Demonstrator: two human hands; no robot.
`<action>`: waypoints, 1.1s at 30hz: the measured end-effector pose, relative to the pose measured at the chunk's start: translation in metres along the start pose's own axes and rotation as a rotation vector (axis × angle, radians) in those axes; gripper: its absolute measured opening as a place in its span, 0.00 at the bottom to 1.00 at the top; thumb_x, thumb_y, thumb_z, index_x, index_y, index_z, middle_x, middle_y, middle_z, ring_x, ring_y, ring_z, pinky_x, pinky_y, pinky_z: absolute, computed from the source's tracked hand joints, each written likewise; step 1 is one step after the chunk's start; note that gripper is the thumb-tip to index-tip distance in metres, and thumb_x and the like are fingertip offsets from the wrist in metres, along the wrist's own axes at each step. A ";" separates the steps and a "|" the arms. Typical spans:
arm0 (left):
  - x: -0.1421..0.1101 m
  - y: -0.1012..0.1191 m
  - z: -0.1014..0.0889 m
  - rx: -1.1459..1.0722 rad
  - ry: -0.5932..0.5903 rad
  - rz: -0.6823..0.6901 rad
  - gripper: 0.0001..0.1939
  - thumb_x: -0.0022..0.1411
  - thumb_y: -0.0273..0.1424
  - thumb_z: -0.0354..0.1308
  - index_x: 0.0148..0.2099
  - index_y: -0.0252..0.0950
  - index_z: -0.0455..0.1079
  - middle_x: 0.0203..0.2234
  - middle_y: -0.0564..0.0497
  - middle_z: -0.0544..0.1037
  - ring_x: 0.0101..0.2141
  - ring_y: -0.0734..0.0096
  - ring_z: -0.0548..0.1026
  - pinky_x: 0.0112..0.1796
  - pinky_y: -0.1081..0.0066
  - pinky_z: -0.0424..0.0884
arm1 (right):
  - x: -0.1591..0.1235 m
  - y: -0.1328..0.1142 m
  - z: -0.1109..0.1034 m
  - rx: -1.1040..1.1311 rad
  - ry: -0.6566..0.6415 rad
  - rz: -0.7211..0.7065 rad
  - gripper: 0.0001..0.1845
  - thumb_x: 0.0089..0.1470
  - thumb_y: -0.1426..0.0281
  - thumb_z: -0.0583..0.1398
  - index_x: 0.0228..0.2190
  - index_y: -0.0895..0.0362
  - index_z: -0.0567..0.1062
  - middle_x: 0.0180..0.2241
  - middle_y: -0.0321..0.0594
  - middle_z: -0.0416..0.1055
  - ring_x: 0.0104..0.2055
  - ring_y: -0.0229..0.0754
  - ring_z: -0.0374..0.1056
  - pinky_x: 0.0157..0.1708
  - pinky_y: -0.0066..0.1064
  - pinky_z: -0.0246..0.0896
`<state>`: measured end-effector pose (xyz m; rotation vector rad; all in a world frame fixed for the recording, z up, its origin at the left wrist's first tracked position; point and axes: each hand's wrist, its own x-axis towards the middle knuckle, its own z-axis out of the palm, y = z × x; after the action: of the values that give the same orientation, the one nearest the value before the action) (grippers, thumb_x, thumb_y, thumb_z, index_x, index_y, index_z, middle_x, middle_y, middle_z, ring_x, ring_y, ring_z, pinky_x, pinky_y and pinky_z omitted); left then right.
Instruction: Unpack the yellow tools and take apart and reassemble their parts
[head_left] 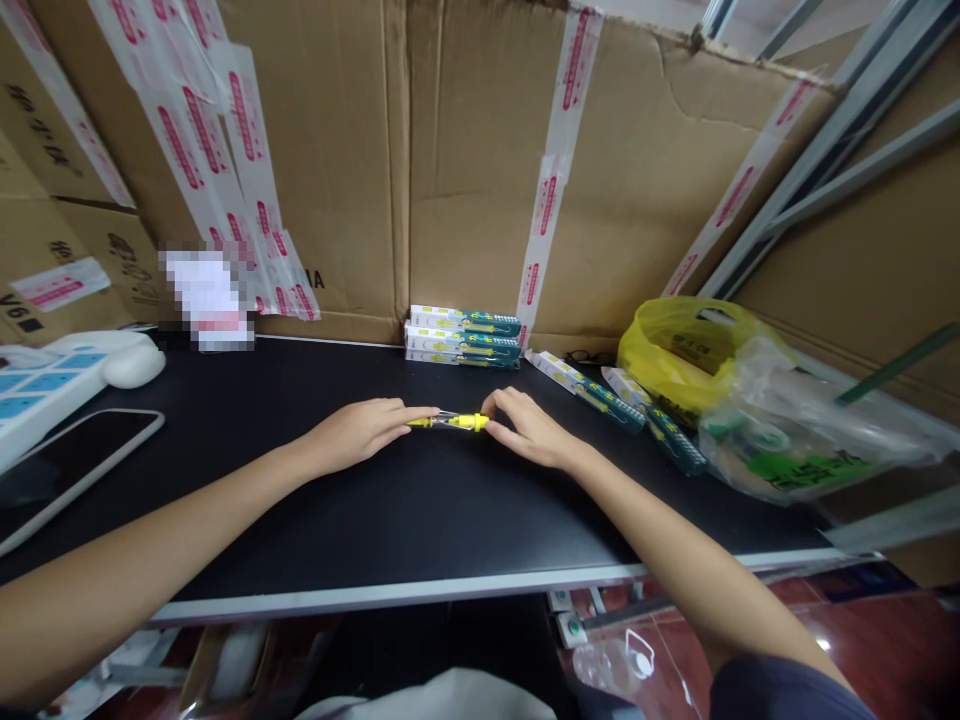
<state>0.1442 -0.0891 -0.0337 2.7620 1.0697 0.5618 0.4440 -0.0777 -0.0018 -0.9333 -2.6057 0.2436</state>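
A slim, pen-like yellow tool [472, 423] with a partly clear or metallic middle lies level between my hands, just above or on the black tabletop [450, 500]. My left hand [367, 432] pinches its left end, fingers stretched along it. The thumb and fingertips of my right hand [529, 428] grip its right end. Both ends of the tool are partly hidden by fingers. Behind it stands a small stack of narrow white-and-green boxes [463, 345] with yellow tools pictured on them. Two more such boxes, a nearer one [664, 430] and another [589, 388], lie slanted to the right.
At the right are a yellow plastic bag [667, 350] and a clear plastic bag [795, 440]. A phone [67, 465] and a white power strip [56, 385] lie at the left. Tall cardboard [480, 200] walls the back. A plastic bottle [611, 665] is below the table.
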 end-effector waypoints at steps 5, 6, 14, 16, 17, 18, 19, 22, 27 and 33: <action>-0.001 -0.001 0.001 0.012 -0.001 0.011 0.22 0.71 0.36 0.41 0.65 0.52 0.52 0.36 0.53 0.69 0.36 0.72 0.68 0.38 0.75 0.63 | 0.002 0.007 0.004 -0.034 -0.050 -0.018 0.14 0.65 0.64 0.47 0.35 0.55 0.69 0.35 0.42 0.70 0.39 0.44 0.61 0.43 0.37 0.56; -0.001 -0.001 0.001 0.015 -0.010 0.004 0.22 0.71 0.35 0.41 0.65 0.52 0.52 0.36 0.53 0.69 0.36 0.72 0.68 0.38 0.75 0.63 | 0.002 0.007 0.004 -0.028 -0.055 -0.024 0.14 0.65 0.63 0.47 0.35 0.56 0.69 0.35 0.42 0.70 0.40 0.44 0.61 0.42 0.37 0.56; 0.000 0.001 -0.001 0.004 -0.017 0.003 0.22 0.71 0.35 0.41 0.65 0.52 0.52 0.37 0.53 0.69 0.37 0.72 0.69 0.38 0.75 0.63 | 0.001 0.004 0.001 0.021 -0.042 -0.012 0.09 0.62 0.64 0.53 0.35 0.56 0.69 0.36 0.41 0.70 0.40 0.43 0.62 0.43 0.36 0.56; 0.000 0.000 0.000 0.007 -0.009 0.009 0.22 0.71 0.35 0.41 0.66 0.52 0.52 0.36 0.53 0.69 0.36 0.72 0.69 0.37 0.75 0.63 | 0.002 0.003 0.000 0.019 -0.036 -0.013 0.08 0.61 0.65 0.54 0.35 0.56 0.68 0.36 0.41 0.70 0.40 0.43 0.62 0.42 0.36 0.56; 0.000 -0.001 0.000 0.009 -0.004 0.013 0.22 0.71 0.35 0.41 0.66 0.51 0.52 0.36 0.52 0.69 0.36 0.72 0.69 0.37 0.76 0.63 | 0.002 0.003 0.001 0.018 -0.031 -0.016 0.07 0.61 0.65 0.54 0.34 0.56 0.68 0.36 0.41 0.70 0.40 0.43 0.62 0.42 0.36 0.57; 0.000 -0.001 0.000 0.010 0.000 0.017 0.22 0.71 0.35 0.41 0.66 0.51 0.52 0.35 0.52 0.69 0.35 0.72 0.69 0.37 0.76 0.63 | 0.002 0.003 0.001 0.016 -0.026 -0.019 0.07 0.61 0.66 0.55 0.34 0.56 0.68 0.36 0.41 0.70 0.40 0.43 0.62 0.42 0.36 0.57; 0.000 -0.001 0.000 0.010 0.003 0.019 0.22 0.71 0.35 0.41 0.66 0.51 0.52 0.35 0.52 0.69 0.35 0.72 0.69 0.37 0.76 0.63 | 0.002 0.004 0.001 0.015 -0.019 -0.021 0.06 0.60 0.66 0.55 0.34 0.56 0.68 0.35 0.41 0.70 0.40 0.43 0.62 0.42 0.36 0.57; 0.000 0.000 -0.001 0.006 0.000 0.015 0.22 0.71 0.36 0.41 0.65 0.51 0.53 0.35 0.52 0.69 0.35 0.72 0.69 0.37 0.75 0.63 | 0.002 0.005 0.003 0.002 0.004 -0.022 0.06 0.59 0.66 0.57 0.33 0.56 0.68 0.35 0.41 0.69 0.39 0.43 0.62 0.41 0.35 0.57; 0.001 0.001 -0.001 -0.006 0.006 0.012 0.21 0.71 0.36 0.41 0.65 0.50 0.54 0.35 0.52 0.69 0.35 0.72 0.69 0.37 0.75 0.63 | 0.003 0.006 0.007 -0.016 0.036 -0.033 0.03 0.56 0.70 0.59 0.32 0.55 0.67 0.35 0.41 0.69 0.39 0.44 0.62 0.40 0.35 0.57; 0.000 0.001 0.000 -0.009 0.004 0.011 0.22 0.71 0.37 0.41 0.65 0.51 0.54 0.35 0.52 0.69 0.35 0.72 0.69 0.37 0.75 0.63 | 0.002 0.001 0.005 -0.038 0.042 0.001 0.06 0.54 0.70 0.59 0.33 0.55 0.66 0.35 0.39 0.67 0.38 0.43 0.62 0.39 0.34 0.56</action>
<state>0.1446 -0.0893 -0.0331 2.7621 1.0506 0.5728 0.4414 -0.0760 -0.0059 -0.9422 -2.5796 0.1729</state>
